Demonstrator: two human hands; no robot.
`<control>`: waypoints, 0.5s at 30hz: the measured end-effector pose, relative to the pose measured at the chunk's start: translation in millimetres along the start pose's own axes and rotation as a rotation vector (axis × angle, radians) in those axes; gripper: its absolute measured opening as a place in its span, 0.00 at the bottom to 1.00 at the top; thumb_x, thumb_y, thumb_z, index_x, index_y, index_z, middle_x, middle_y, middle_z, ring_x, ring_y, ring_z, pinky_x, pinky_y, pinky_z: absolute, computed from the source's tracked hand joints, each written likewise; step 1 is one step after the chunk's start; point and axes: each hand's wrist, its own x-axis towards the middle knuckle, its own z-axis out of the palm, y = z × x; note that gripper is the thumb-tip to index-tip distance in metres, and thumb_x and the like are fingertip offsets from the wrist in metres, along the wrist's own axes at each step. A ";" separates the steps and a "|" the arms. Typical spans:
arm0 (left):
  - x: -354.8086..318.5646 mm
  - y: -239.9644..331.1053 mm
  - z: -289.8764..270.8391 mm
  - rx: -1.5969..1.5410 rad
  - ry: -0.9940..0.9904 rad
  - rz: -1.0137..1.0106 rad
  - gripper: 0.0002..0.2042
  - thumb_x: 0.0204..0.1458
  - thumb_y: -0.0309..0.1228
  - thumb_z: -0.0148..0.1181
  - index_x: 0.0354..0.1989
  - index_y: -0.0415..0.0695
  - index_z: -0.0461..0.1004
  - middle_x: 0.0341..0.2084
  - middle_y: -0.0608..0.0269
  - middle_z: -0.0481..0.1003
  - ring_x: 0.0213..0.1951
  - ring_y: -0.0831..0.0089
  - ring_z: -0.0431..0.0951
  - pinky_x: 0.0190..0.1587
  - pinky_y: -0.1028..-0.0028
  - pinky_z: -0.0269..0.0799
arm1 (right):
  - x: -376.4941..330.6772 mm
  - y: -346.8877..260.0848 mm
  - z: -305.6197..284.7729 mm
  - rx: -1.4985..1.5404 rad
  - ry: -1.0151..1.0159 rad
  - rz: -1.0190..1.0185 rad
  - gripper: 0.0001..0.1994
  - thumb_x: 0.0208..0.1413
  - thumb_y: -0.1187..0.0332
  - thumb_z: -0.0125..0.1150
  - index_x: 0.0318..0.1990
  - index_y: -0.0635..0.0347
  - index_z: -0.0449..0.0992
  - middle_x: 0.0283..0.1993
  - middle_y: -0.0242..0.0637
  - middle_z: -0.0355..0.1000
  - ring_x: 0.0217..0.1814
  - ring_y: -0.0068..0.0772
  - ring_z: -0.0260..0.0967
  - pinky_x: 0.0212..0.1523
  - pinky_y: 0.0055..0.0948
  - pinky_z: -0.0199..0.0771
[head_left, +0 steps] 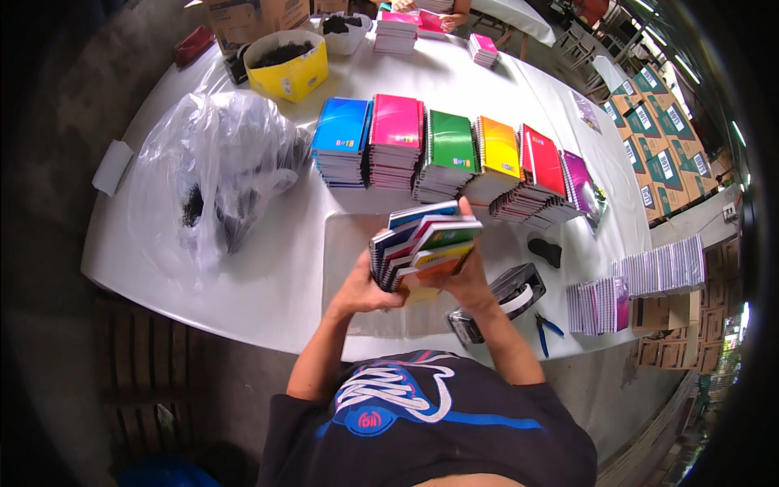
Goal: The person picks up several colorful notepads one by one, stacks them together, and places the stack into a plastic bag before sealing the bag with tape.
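Observation:
Between my two hands, above the near part of the table, is a small bundle of spiral notebooks [442, 235] with blue, green, yellow and orange covers, slightly fanned. My left hand [363, 286] grips the spiral side, thumb underneath. On the opposite side my right hand [469, 280] closes round the bundle's edge. Just beyond stands a row of notebook stacks: blue [341, 122], pink [398, 118], green [451, 138], yellow [499, 146], red [541, 158] and purple [578, 180]. A clear plastic sheet [345, 252] lies beneath my hands.
Right of my right forearm lie a tape dispenser [519, 294], blue-handled pliers [546, 331] and a dark object [544, 251]. Purple notebooks [596, 304] line the right edge. A plastic bag [211, 154] and yellow tub [300, 77] stand left. A person's hand [448, 23] shows across the table.

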 end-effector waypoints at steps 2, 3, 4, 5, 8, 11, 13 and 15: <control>-2.5 -6.9 -12.7 0.173 0.161 0.400 0.39 0.28 0.21 0.66 0.57 0.46 0.58 0.41 0.60 0.71 0.44 0.72 0.71 0.49 0.73 0.67 | -7.7 9.6 19.6 -0.091 0.045 -0.020 0.55 0.31 0.73 0.78 0.67 0.57 0.43 0.55 0.35 0.62 0.56 0.29 0.63 0.55 0.30 0.67; -6.5 -5.9 -19.1 0.310 0.251 0.434 0.40 0.28 0.22 0.66 0.57 0.47 0.59 0.42 0.59 0.70 0.44 0.71 0.71 0.50 0.72 0.67 | -12.5 26.6 18.1 -0.162 0.076 0.006 0.54 0.29 0.73 0.78 0.66 0.57 0.47 0.55 0.35 0.63 0.57 0.29 0.62 0.56 0.31 0.67; -9.8 -20.6 -26.1 0.228 0.253 0.371 0.40 0.29 0.23 0.67 0.58 0.47 0.58 0.45 0.57 0.68 0.48 0.68 0.69 0.53 0.71 0.64 | -15.9 47.1 19.3 -0.429 0.094 -0.145 0.48 0.28 0.72 0.79 0.62 0.59 0.55 0.52 0.34 0.65 0.56 0.28 0.63 0.55 0.29 0.67; -10.1 -37.7 -29.0 0.129 0.210 0.378 0.43 0.28 0.24 0.68 0.60 0.47 0.54 0.47 0.57 0.67 0.51 0.66 0.67 0.56 0.70 0.61 | -20.7 60.0 18.2 -0.433 0.026 -0.068 0.47 0.27 0.73 0.79 0.60 0.59 0.58 0.51 0.34 0.66 0.55 0.28 0.63 0.55 0.27 0.66; -10.8 -75.1 -37.0 0.131 0.194 0.371 0.49 0.26 0.28 0.69 0.64 0.47 0.50 0.48 0.56 0.66 0.52 0.65 0.67 0.57 0.69 0.61 | -25.3 90.2 15.1 -0.410 0.030 -0.037 0.48 0.27 0.74 0.79 0.61 0.56 0.56 0.52 0.34 0.64 0.54 0.30 0.64 0.55 0.28 0.67; -7.4 -85.4 -29.6 0.034 0.214 0.366 0.50 0.25 0.34 0.71 0.64 0.45 0.51 0.51 0.56 0.64 0.53 0.64 0.65 0.58 0.67 0.59 | -29.8 96.2 14.1 -0.332 0.081 -0.076 0.48 0.28 0.72 0.78 0.61 0.55 0.56 0.52 0.35 0.62 0.53 0.32 0.64 0.52 0.28 0.69; -2.9 -100.3 -30.1 0.056 0.234 0.369 0.51 0.26 0.39 0.71 0.64 0.46 0.50 0.53 0.54 0.62 0.57 0.62 0.62 0.60 0.65 0.57 | -21.3 92.3 15.1 -0.490 0.020 -0.134 0.49 0.28 0.73 0.78 0.62 0.54 0.55 0.55 0.36 0.60 0.54 0.33 0.64 0.52 0.28 0.69; 2.8 -105.6 -30.6 0.103 0.275 0.392 0.51 0.26 0.45 0.72 0.64 0.46 0.52 0.53 0.53 0.61 0.57 0.61 0.62 0.59 0.64 0.57 | -21.4 98.3 18.7 -0.434 0.033 -0.102 0.47 0.28 0.73 0.79 0.60 0.55 0.56 0.52 0.36 0.64 0.54 0.32 0.64 0.54 0.30 0.68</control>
